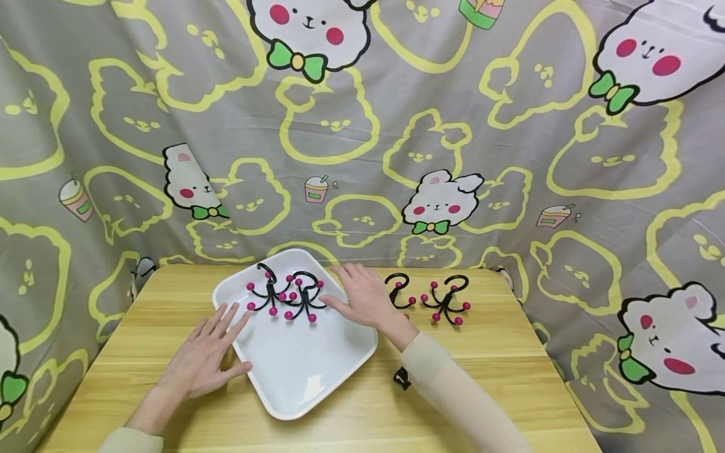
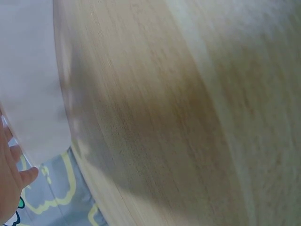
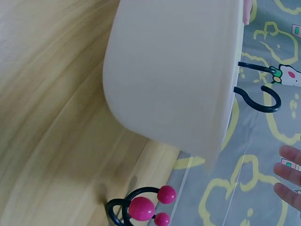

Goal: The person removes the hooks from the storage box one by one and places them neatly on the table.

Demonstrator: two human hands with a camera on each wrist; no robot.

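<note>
A white tray with rounded corners (image 1: 306, 371) lies turned on the table, two black multi-armed hooks tipped with magenta balls inside, one on the left (image 1: 269, 290) and one on the right (image 1: 306, 298). My left hand (image 1: 206, 355) is at the tray's left rim, fingers spread, thumb reaching over the edge. Over the right rim is my right hand (image 1: 365, 296), its fingers extended and its thumb near the right hook. Behind that hand, another such hook (image 1: 396, 292) is partly hidden; beside it on the table lies one more (image 1: 447, 302).
A small black piece (image 1: 401, 378) lies on the wooden table (image 1: 487, 402) near my right forearm. Grey cloth with yellow outlines and cartoon animals (image 1: 362, 132) hangs behind the table and along both sides.
</note>
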